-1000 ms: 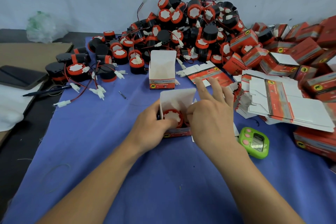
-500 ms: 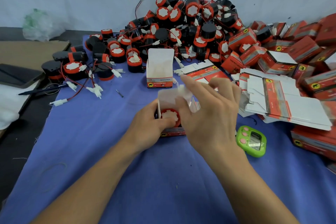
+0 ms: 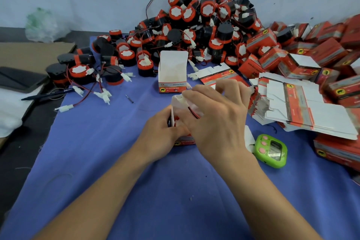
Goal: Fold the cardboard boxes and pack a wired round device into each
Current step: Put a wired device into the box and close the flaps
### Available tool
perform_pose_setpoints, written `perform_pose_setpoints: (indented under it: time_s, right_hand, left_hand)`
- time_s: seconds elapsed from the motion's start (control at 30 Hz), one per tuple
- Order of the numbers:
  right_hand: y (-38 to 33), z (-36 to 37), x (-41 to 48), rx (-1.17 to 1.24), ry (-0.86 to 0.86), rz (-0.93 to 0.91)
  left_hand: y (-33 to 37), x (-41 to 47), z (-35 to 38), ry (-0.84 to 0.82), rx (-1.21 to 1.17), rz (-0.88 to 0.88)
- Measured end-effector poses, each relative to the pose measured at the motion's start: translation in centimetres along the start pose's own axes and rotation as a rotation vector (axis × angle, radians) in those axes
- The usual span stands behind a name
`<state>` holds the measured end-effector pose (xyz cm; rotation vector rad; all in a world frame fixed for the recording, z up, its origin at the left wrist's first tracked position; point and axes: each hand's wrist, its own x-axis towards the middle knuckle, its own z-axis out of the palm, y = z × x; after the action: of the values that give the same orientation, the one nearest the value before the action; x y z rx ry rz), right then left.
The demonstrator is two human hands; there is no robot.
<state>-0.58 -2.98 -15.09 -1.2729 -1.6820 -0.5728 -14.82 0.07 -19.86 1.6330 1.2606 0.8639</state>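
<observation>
Blue cloth [image 3: 136, 191] under device pile [image 3: 194, 31]

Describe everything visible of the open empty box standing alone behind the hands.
The small upright cardboard box stands on the blue cloth, just in front of the pile of round red-and-black wired devices. Its white top flap is raised, showing a white interior with nothing visible inside. A red band with a yellow-and-black logo and print runs along its base. Neither hand touches it.

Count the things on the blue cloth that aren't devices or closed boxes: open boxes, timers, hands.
Open boxes: 2, one standing empty, one held between the hands
Green timer: 1
Hands: 2, left, right
Total: 5
</observation>
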Motion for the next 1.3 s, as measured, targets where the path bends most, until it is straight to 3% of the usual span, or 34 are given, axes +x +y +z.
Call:
perform_pose_setpoints:
  time_s: [0.1, 0.23, 0.37, 0.43, 0.5, 0.63, 0.7, 0.93, 1.07, 1.13, 1.23, 1.3]
  right_hand:
    - [-0.2, 0.3, 0.3, -0.025, 0.013, 0.018]
    - [0.2, -0.3, 0.4, 0.135, 0.022, 0.1]
    - [1.4, -1.9, 0.2, 0.35, -0.186, 0.403]
    - [2.5, -2.4, 0.1, 0.38, -0.345, 0.467]
    - [3.2, -2.9, 0.2, 0.319, -0.431, 0.429]
    - [3.0, -2.5, 0.5, -0.065, -0.634, 0.23]
    - [2.2, -2.0, 0.5, -0.161, -0.658, 0.146]
    - [1.7, -0.2, -0.6, -0.081, -0.435, -0.035]
    - [2.4, -0.3, -1.0, -0.019, -0.233, -0.04]
    - [2.4, -0.5, -0.9, -0.032, -0.217, -0.033]
    - [1.7, -0.7, -0.8, -0.145, -0.379, -0.008]
    - [0.7, -1.0, -0.5, -0.339, -0.641, -0.022]
  left_hand:
    - [0.1, 0.0, 0.0, -0.022, 0.028, -0.006]
    - [-0.1, 0.0, 0.0, -0.016, 0.001, -0.048]
    - [0.0, 0.1, 0.0, -0.004, -0.031, -0.077]
    - [0.0, 0.1, 0.1, -0.011, -0.03, -0.083]
    - [0.0, 0.1, 0.1, -0.011, -0.025, -0.085]
    - [0.0, 0.0, 0.0, -0.022, -0.025, -0.075]
    - [0.0, 0.0, 0.0, -0.026, -0.034, -0.071]
    - [-0.1, -0.1, 0.0, -0.013, -0.028, -0.069]
    - [0.0, -0.1, -0.1, -0.021, -0.027, -0.074]
    - [0.0, -0.1, -0.1, -0.027, -0.021, -0.07]
    - [0.1, -0.1, -0.1, -0.019, -0.018, -0.061]
    - [0.2, -0.1, -0.1, -0.023, -0.007, -0.053]
